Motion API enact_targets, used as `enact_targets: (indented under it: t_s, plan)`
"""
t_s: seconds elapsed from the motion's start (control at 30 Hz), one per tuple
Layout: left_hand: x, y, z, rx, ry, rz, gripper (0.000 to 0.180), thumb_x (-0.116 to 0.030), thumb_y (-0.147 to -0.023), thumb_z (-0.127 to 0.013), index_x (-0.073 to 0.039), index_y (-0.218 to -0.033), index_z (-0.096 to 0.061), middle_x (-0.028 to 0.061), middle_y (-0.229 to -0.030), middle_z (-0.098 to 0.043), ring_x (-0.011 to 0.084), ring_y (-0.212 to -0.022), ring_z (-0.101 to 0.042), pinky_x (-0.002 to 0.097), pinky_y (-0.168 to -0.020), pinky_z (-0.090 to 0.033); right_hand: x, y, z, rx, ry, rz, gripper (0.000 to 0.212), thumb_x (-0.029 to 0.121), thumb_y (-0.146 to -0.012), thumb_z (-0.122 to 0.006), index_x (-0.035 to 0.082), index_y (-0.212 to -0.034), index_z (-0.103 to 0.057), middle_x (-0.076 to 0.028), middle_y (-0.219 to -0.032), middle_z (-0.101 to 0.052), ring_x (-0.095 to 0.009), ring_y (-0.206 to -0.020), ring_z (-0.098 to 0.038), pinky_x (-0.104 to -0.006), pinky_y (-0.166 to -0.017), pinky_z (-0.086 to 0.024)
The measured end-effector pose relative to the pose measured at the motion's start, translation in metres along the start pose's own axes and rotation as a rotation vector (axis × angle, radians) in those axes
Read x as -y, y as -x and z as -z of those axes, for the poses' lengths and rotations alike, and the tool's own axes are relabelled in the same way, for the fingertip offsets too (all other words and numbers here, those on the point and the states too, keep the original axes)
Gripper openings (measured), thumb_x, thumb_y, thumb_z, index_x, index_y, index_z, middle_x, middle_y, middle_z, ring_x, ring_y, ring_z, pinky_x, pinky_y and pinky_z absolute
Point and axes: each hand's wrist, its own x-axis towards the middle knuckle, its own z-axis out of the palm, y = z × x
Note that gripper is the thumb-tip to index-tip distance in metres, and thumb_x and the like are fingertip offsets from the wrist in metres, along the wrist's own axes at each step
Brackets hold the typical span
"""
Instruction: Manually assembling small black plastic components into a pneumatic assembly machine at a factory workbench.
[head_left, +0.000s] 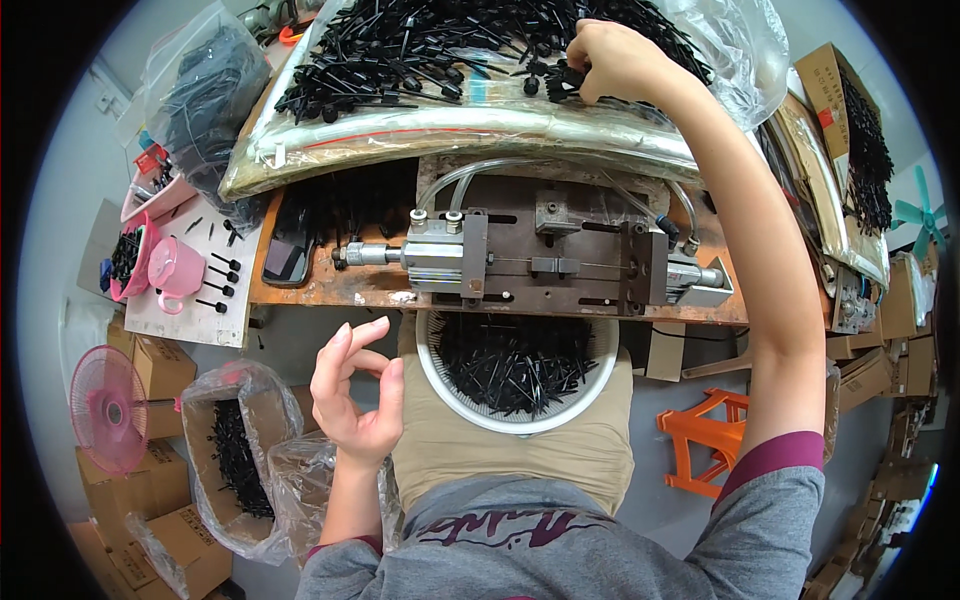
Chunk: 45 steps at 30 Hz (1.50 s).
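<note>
My right hand [620, 62] reaches to the far side, over a heap of black plastic parts [390, 60] with thin stems and rounded knobs. Its fingers curl down around some of these parts, and the fingertips are partly hidden. My left hand [355, 395] hovers above my left thigh with its fingers apart and nothing in them. Between the two hands, a metal fixture with air cylinders [435, 255] is mounted on the bench. A small block [555, 266] sits at its middle. On my lap rests a round white basket [428, 375] holding many black parts.
The heap lies on a raised, plastic-wrapped board [400, 140]. A phone [288, 258] lies left of the fixture. Further left are a pink cup [175, 265] and a pink fan [108, 410]. A plastic-lined box [205, 450] stands lower left, an orange stool [705, 435] lower right.
</note>
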Motion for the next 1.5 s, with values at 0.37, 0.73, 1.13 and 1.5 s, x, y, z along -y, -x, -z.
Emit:
enact_targets:
  t_s: [0.37, 0.73, 1.13, 1.5]
  plan:
    - [-0.003, 0.003, -0.005, 0.036, 0.085, -0.002, 0.046, -0.011, -0.098, -0.047, 0.004, -0.139, -0.029, 0.025, -0.116, -0.059, 0.0138, -0.064, -0.057, 0.0248, -0.066, -0.048, 0.009, -0.003, -0.001, -0.025, -0.204, 0.107, 0.043, 0.01, -0.06, -0.075, -0.002, -0.1, -0.066, -0.017, -0.087, -0.067, -0.03, -0.083, -0.065, -0.0375, -0.079, -0.052]
    - [-0.007, 0.004, -0.01, 0.042, 0.148, 0.041, 0.056, -0.038, -0.103, -0.034, 0.004, -0.139, -0.027, 0.026, -0.114, -0.059, 0.0163, -0.064, -0.059, 0.0278, -0.067, -0.049, -0.011, 0.023, 0.033, -0.246, -1.034, -0.378, 0.022, 0.015, -0.081, -0.075, -0.003, -0.087, -0.066, -0.006, -0.072, -0.064, -0.013, -0.062, -0.06, -0.0257, -0.056, -0.049]
    - [-0.028, -0.037, -0.046, 0.105, 0.162, 0.18, 0.034, 0.008, -0.084, -0.062, 0.004, -0.118, -0.059, 0.0147, -0.11, -0.061, 0.017, -0.084, -0.065, 0.0277, -0.074, -0.055, -0.004, 0.081, -0.007, -0.334, -1.646, -0.243, 0.021, 0.016, -0.095, -0.061, -0.002, -0.104, -0.066, -0.004, -0.089, -0.067, -0.001, -0.072, -0.059, -0.0116, -0.061, -0.05]
    - [-0.028, -0.069, -0.071, 0.272, 0.851, 0.681, 0.041, -0.009, -0.094, -0.061, -0.002, -0.133, -0.052, 0.0131, -0.121, -0.062, 0.0185, -0.104, -0.063, 0.0297, -0.082, -0.056, 0.091, 0.177, -0.028, -0.04, -2.117, -0.218, 0.016, 0.018, -0.094, -0.062, 0.003, -0.098, -0.062, -0.004, -0.088, -0.066, -0.004, -0.062, -0.056, -0.0181, -0.051, -0.044]
